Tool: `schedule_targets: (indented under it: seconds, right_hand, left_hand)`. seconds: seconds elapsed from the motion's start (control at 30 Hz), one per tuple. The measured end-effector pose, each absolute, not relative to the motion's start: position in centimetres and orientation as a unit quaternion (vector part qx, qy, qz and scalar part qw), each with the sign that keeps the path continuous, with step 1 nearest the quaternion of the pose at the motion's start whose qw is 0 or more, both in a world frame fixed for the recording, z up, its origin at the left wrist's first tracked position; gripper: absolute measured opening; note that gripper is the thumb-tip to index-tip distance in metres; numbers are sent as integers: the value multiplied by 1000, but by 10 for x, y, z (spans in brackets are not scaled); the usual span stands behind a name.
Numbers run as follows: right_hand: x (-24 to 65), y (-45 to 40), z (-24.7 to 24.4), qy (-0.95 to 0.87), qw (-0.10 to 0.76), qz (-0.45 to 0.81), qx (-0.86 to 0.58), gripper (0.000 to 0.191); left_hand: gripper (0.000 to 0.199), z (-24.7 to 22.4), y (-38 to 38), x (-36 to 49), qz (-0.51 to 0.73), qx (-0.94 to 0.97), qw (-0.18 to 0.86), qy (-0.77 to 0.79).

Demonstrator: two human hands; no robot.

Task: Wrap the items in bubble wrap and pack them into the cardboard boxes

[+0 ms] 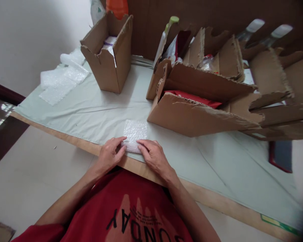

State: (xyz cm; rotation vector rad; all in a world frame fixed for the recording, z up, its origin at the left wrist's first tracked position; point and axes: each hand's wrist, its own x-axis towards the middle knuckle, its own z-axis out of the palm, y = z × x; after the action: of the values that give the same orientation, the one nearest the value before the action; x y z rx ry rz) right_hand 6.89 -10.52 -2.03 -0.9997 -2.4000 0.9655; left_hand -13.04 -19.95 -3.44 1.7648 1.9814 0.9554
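A small piece of bubble wrap [135,130] lies on the cloth by the table's front edge. Its near end is folded or rolled into a thick band, and whether anything is inside cannot be made out. My left hand [110,153] grips the left end of that band between thumb and fingers. At the right end, my right hand [155,156] holds it the same way, thumb on the near side. The far part of the wrap lies flat beyond my fingertips.
A tall cardboard box [108,72] with small packs inside stands at the back left, beside loose bubble wrap sheets [63,79]. Several open cardboard boxes [202,116] holding packets fill the right. Behind them stand white-capped bottles [255,26]. A pale cloth [91,114] covers the table.
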Motion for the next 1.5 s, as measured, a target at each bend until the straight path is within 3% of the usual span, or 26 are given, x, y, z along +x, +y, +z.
schedule_targets:
  seconds: [0.13, 0.4, 0.57, 0.7, 0.83, 0.93, 1.07, 1.17, 1.27, 1.33, 1.43, 1.5]
  right_hand:
    - [75, -113, -26, -862, 263, 215, -377, 26]
    - [73, -113, -33, -910, 205, 196, -302, 28]
    - [79, -114, -25, -884, 206, 269, -322, 26]
    - [78, -117, -22, -886, 212, 169, -376, 29]
    - [70, -111, -23, -919, 185, 124, -326, 26]
    - [66, -101, -28, -902, 197, 170, -344, 24]
    - [63, -104, -28, -828, 251, 294, -406, 24]
    - [68, -117, -22, -798, 246, 378, -400, 19]
    - [84, -125, -14, -784, 236, 413, -398, 18]
    - [99, -124, -6, -765, 248, 432, -409, 33]
    - [118, -118, 9, -738, 239, 477, -413, 56]
    - [127, -113, 21, -742, 222, 487, -405, 37]
  left_hand:
    - [31, -36, -186, -131, 314, 598, 179, 715]
    - [30, -29, -195, -130, 333, 662, 89, 666]
    - [32, -26, -200, -134, 329, 721, 135, 594]
    - [28, -35, -179, -132, 292, 675, 115, 668]
    - [30, -34, -172, -132, 301, 614, 119, 719]
    - [36, -29, -186, -129, 388, 521, 192, 736]
    - [51, -25, -200, -112, 500, 378, 374, 684]
    - [48, -22, -195, -95, 526, 340, 441, 643]
    - [38, -17, -189, -85, 515, 353, 445, 642]
    - [39, -16, -188, -80, 493, 412, 421, 640]
    - [57, -19, -190, -69, 449, 538, 382, 602]
    - [70, -20, -188, -60, 425, 607, 358, 568]
